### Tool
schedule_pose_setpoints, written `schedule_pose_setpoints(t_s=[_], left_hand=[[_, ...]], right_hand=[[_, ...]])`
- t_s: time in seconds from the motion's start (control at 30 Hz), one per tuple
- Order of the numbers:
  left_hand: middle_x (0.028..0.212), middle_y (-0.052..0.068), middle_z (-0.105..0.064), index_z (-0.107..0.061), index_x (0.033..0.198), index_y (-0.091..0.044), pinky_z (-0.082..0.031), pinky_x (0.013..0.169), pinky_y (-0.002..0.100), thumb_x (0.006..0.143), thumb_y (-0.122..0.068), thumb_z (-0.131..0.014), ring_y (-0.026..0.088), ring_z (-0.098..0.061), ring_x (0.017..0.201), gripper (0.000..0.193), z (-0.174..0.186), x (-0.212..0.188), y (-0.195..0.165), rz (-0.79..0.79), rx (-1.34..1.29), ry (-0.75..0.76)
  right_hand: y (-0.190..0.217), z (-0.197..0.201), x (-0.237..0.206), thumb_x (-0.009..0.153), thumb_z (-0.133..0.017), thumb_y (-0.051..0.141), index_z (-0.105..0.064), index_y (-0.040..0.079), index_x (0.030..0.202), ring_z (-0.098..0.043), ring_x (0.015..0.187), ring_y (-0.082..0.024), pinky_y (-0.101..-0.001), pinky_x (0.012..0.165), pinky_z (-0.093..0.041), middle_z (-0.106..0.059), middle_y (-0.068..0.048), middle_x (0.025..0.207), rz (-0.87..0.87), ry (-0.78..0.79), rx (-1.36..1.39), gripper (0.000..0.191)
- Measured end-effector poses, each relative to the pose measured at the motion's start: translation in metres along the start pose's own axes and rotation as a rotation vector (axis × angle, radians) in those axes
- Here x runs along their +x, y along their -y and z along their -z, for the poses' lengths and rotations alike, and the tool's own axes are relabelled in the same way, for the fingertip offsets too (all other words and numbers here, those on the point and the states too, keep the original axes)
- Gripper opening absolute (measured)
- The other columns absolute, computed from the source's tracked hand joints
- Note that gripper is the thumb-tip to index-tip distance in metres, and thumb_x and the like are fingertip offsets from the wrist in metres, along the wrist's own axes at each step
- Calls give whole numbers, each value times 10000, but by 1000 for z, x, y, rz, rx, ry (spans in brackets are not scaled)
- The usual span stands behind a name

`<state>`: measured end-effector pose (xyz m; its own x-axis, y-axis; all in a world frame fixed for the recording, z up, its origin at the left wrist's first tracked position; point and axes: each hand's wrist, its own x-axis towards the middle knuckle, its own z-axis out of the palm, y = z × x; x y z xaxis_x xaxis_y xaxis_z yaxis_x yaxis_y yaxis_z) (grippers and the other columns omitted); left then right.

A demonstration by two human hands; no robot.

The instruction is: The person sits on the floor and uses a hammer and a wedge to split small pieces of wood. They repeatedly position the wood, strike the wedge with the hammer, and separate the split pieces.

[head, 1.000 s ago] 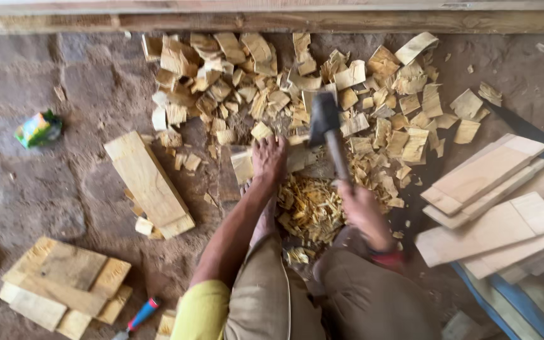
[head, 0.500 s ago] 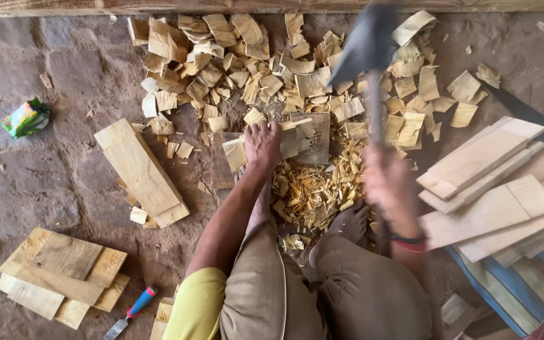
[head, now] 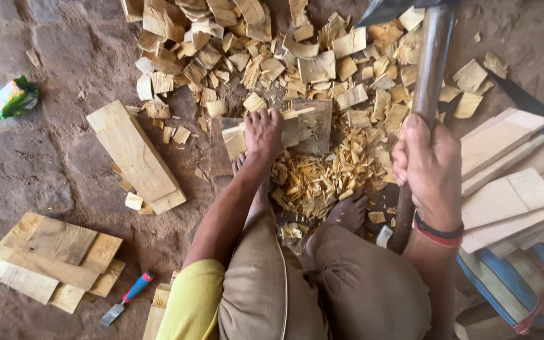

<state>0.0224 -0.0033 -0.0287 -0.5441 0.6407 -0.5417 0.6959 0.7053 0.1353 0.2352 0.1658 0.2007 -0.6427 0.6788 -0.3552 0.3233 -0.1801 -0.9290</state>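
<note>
Stone floor strewn with wood offcuts, a person seated at work.

Nearest, the right hand is clenched round the axe handle, its head raised at the top edge. Further out, the left hand presses flat on a small wooden board lying on a block, yellow chips just beside it. Beyond lies a heap of cut chunks.
</note>
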Motion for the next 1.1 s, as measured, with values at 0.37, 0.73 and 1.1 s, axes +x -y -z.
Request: schedule_pose_setpoints(t_s=[0.37, 0.73, 1.1], left_hand=[[1247, 250, -583, -534, 1316, -9, -446, 988, 491, 849, -68, -665, 356, -557, 1144, 489, -5, -14, -2, -57, 17, -139], [1160, 189, -616, -542, 1315, -43, -477, 892, 426, 811, -62, -719, 301, -578, 1058, 534, -3, -3, 2, -36, 16, -65], [1378, 225, -563, -389, 1503, -78, -376, 1128, 487, 807, -38, -710, 343, -519, 1265, 768, -5, -2, 8, -51, 5, -43]], right_hand=[[-140, -31, -17, 1026, -510, 429, -532, 116, 909, -471, 388, -81, -257, 310, -442, -484, 47, 574, -503, 193, -165, 335], [-28, -12, -2, 1075, -556, 387, -548, 103, 944, -430, 466, -30, -223, 366, -385, -469, 54, 664, -58, 109, 70, 314], [-189, -32, -37, 1015, -586, 394, -648, 60, 1004, -437, 424, -55, -249, 375, -393, -482, 49, 573, -430, 213, -172, 340]])
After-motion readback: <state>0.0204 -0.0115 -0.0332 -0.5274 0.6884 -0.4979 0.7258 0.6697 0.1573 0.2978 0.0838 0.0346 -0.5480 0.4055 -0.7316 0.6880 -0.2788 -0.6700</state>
